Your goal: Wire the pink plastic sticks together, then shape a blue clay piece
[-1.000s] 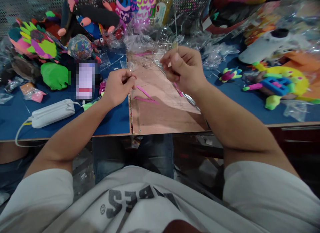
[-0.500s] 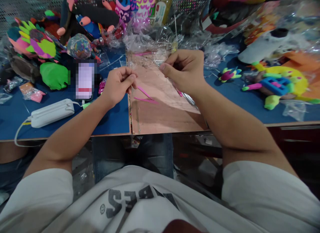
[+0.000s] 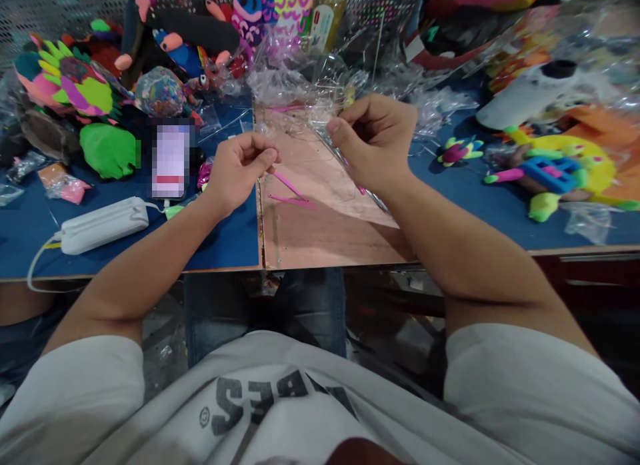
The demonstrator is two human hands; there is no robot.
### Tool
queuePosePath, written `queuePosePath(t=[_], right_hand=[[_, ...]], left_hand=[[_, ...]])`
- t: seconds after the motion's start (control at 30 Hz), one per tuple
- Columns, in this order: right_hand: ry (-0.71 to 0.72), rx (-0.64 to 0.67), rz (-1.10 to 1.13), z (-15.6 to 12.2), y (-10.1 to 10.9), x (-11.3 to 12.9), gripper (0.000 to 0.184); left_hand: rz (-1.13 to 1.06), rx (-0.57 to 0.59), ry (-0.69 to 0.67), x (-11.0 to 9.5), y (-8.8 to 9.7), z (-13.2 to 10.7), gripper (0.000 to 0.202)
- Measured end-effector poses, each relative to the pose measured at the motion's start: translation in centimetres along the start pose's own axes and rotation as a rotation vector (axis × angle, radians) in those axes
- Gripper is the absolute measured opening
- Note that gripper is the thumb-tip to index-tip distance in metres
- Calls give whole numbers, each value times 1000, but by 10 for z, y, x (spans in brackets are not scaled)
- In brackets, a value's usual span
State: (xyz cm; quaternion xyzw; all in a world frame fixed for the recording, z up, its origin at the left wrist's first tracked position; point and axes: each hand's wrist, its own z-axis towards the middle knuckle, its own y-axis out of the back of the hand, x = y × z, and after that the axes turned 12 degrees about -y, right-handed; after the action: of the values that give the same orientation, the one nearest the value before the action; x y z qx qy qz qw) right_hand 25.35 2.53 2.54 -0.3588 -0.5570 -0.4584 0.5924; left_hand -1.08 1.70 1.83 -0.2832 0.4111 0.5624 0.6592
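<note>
My left hand [image 3: 243, 172] hovers above the left edge of the wooden board [image 3: 320, 242], thumb and forefinger pinched together. Whatever lies in that pinch is too small to make out. My right hand [image 3: 377, 142] is closed in a pinch over the board's right side. From behind it a thin, pale wire [image 3: 379, 45] rises upward, seemingly held in its fingers. Between the hands, a bent pink strip [image 3: 291, 187] lies on the board near my left fingertips. Loose thin wires [image 3: 325, 142] lie farther back, partly under my right hand.
Colourful clay-like figures [image 3: 80, 85] crowd the back left, near a phone [image 3: 170, 158] and a white power bank [image 3: 105, 225] with a cable. Crumpled clear plastic [image 3: 280, 78] and a bottle [image 3: 325, 18] stand behind the board. A yellow and blue figure [image 3: 560, 165] lies at right.
My right hand has shifted slightly to the right, and the thin wire above it has swung right too. My left hand has barely moved.
</note>
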Motion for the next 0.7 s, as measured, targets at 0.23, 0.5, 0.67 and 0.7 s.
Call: queuePosePath(t=[0.23,0.5,0.67,0.7], right_hand=[[207,-58,-179,3,-3,-4,41],[21,84,-71,3,-2,1,33],[25,164,-35,4,-1,1,39],[22,176,-33,4,-1,0,41]], left_hand=[[89,-35,-101,13,1,2,31],[66,-57,-122,13,3,2,42],[46,-62,-88,7,3,2,40],[35,-68,-77,6,3,2,38]])
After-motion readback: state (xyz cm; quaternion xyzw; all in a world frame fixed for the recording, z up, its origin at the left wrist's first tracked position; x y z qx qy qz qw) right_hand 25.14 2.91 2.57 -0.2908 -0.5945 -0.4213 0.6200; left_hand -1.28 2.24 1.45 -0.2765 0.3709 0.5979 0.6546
